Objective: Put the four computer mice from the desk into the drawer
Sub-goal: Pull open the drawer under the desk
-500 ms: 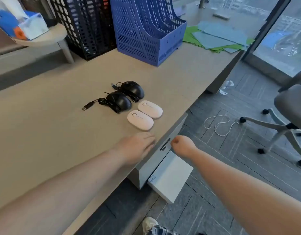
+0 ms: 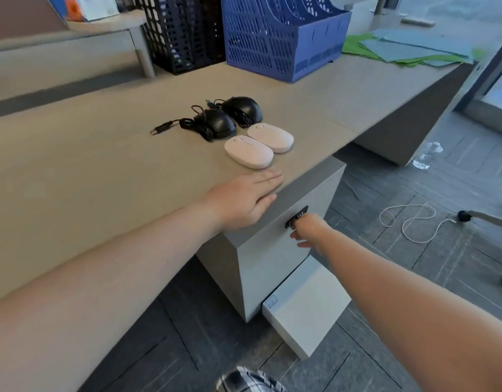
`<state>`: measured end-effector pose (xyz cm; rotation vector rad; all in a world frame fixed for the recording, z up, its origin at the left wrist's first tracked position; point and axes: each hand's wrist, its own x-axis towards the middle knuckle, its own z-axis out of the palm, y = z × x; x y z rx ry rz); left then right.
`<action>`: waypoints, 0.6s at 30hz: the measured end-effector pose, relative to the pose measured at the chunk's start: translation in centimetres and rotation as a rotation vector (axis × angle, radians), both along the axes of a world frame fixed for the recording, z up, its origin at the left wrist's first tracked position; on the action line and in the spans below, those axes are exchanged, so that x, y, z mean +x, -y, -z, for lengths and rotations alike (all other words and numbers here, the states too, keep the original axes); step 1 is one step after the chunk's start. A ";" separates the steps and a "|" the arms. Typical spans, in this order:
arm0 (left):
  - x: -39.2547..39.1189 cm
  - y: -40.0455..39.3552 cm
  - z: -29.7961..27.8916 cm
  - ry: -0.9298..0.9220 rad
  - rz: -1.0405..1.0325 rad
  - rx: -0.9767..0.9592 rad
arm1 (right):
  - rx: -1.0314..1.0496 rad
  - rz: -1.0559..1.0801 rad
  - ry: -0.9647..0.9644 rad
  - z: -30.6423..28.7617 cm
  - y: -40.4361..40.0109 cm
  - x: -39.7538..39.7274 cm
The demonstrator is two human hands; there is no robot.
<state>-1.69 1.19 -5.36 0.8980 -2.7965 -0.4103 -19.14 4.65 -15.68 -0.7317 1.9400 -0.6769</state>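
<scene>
Hooking the black recessed handle [image 2: 296, 215] of the grey drawer front [image 2: 275, 250], the right hand [image 2: 307, 232] curls; the left hand [image 2: 244, 199] lies flat, empty; four light, rigid mice await side grips.

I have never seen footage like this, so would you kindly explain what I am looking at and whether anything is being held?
There is no machine: a head-worn camera looks down at a person's bare arms. The left hand lies flat and empty on the desk. The right hand reaches the dark handle of the closed drawer; its fingers are hidden, so a grip is unclear. Two white mice and two black corded mice wait on the desk.
</scene>
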 end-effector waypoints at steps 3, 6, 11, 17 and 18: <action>-0.1 -0.1 0.1 0.021 -0.040 -0.005 | 0.020 -0.019 0.025 0.0 -0.5 -0.6; -0.2 -0.2 0.0 0.034 -0.049 -0.004 | 0.009 -0.006 0.070 -0.9 -1.1 -0.4; -0.1 -0.4 -0.2 0.063 -0.072 0.005 | 0.088 -0.073 0.030 -1.0 -1.9 -1.1; -0.2 -0.6 -0.6 0.072 -0.075 0.035 | -0.050 -0.111 -0.556 -2.6 -4.3 -3.4; -0.2 -0.6 -0.6 0.076 -0.081 0.041 | -0.183 -0.081 -0.677 -2.8 -4.5 -3.3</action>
